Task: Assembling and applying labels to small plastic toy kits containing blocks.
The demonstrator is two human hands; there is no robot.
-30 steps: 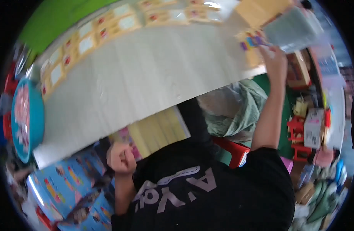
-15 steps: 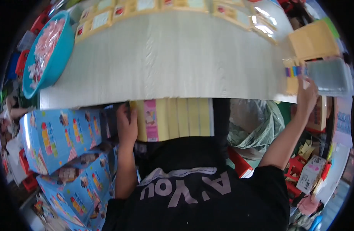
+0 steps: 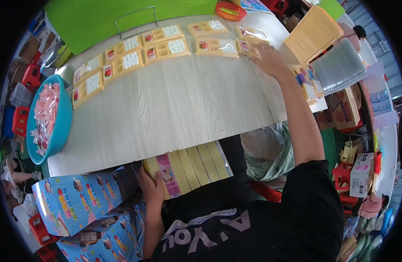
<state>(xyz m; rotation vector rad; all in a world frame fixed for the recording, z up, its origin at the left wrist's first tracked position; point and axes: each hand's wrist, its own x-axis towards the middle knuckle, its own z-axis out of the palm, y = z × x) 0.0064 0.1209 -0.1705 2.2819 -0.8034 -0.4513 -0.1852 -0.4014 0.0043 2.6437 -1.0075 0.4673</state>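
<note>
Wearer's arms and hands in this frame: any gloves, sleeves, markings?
Both hands bare: no gloves, rings or watch visible on the left hand or right hand. Forearms uncovered. Black short-sleeved T-shirt with large pale lettering on the chest; its sleeve ends on the right upper arm.

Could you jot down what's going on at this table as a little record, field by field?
Setting: pale wooden table seen from above
Left hand: left hand grips a stack of yellow trays held below the table edge
Right hand: right hand reaches out flat onto a yellow tray at the far side
On table: row of yellow compartment trays with white pieces
Left side: blue basin of pink-and-white packets
Lower left: blue printed boxes
Right side: stack of clear lids
</note>
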